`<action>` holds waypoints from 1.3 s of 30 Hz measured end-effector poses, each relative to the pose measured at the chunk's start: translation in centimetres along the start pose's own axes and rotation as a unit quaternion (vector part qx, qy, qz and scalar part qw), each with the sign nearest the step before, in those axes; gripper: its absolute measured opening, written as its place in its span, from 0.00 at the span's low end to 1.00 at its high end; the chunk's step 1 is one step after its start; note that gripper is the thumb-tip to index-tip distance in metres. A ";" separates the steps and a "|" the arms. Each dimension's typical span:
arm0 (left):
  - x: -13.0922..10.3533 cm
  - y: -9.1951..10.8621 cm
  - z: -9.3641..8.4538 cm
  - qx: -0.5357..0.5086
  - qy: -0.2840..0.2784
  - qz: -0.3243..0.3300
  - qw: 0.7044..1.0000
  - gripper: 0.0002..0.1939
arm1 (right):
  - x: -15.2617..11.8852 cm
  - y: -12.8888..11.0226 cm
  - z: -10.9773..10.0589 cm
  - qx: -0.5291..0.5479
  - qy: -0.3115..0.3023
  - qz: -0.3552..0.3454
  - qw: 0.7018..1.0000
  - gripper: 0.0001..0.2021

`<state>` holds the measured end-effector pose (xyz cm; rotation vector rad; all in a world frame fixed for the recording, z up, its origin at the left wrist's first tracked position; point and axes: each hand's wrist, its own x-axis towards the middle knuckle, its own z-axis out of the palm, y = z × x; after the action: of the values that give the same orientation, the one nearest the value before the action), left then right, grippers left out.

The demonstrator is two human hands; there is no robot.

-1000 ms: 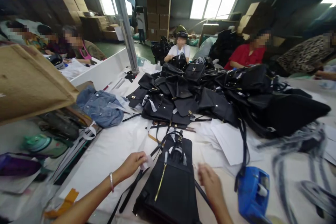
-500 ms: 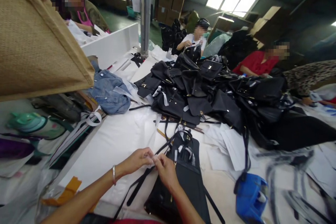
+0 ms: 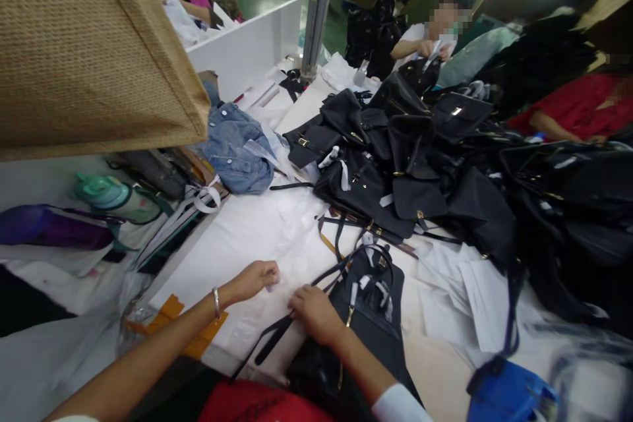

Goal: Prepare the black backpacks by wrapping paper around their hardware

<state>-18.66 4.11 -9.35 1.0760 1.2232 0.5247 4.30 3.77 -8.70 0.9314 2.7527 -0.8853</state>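
My left hand [image 3: 256,279] is closed in a pinch above the white sheeting, with a small pale scrap [image 3: 273,286] showing at the fingertips. Apart from it, my right hand [image 3: 316,311] hovers at the left side of a black backpack [image 3: 373,326], fingers curled and close to a thin black strap [image 3: 275,330]. Whether those fingers hold anything is hidden. The backpack lies on the table in front of me, with a gold zip and white wrapping [image 3: 380,291] around its buckles and handle near the top.
A heap of black bags [image 3: 410,171] spreads across the table beyond. White paper sheets [image 3: 482,303] and a blue object [image 3: 512,392] lie at the right. A denim item [image 3: 240,148] is at the left, under an overhanging burlap-covered box [image 3: 99,53]. Co-workers sit across the table.
My hands have separated: they met over a thin pale piece before, and now the left is further left with a scrap. The view has swung left and downward.
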 end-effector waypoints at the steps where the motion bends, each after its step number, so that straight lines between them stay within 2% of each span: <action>1: 0.0 -0.1 -0.1 0.001 0.005 0.000 1.000 0.07 | 0.5 0.0 0.4 -0.039 -0.028 -0.037 0.998 0.06; 4: 0.5 -0.2 0.2 -0.002 0.016 0.004 1.000 0.06 | 1.7 0.5 1.1 -0.113 -0.061 -0.072 0.989 0.05; 7: 1.1 0.0 0.4 -0.008 0.024 0.013 1.000 0.06 | 1.3 1.5 0.3 -0.082 -0.051 -0.060 0.994 0.04; 10: 1.8 0.3 0.4 -0.013 0.031 0.022 0.999 0.06 | -0.9 2.6 -2.1 0.061 0.014 0.005 0.998 0.03; 14: 2.7 1.1 0.4 -0.022 0.023 0.035 0.999 0.07 | -3.8 4.1 -5.9 0.237 0.108 0.085 0.962 0.07; 16: 3.2 1.7 0.3 -0.027 0.009 0.039 0.999 0.08 | -4.5 5.1 -7.2 0.274 0.147 0.101 0.945 0.09; 19: 3.7 2.6 0.1 -0.011 0.001 0.029 1.000 0.07 | -4.9 6.3 -8.3 0.275 0.175 0.117 0.938 0.11; 29: 3.6 3.9 -0.5 -0.020 -0.030 0.015 0.999 0.03 | -4.6 7.8 -8.5 0.189 0.179 0.129 0.957 0.12; 39: 3.4 3.7 -1.0 -0.015 -0.041 0.011 0.999 0.04 | -5.0 8.3 -7.9 0.149 0.164 0.132 0.966 0.12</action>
<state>-17.75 8.90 -7.79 1.0769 1.1296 0.5078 13.85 10.88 -4.91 1.5886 2.6943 -1.2100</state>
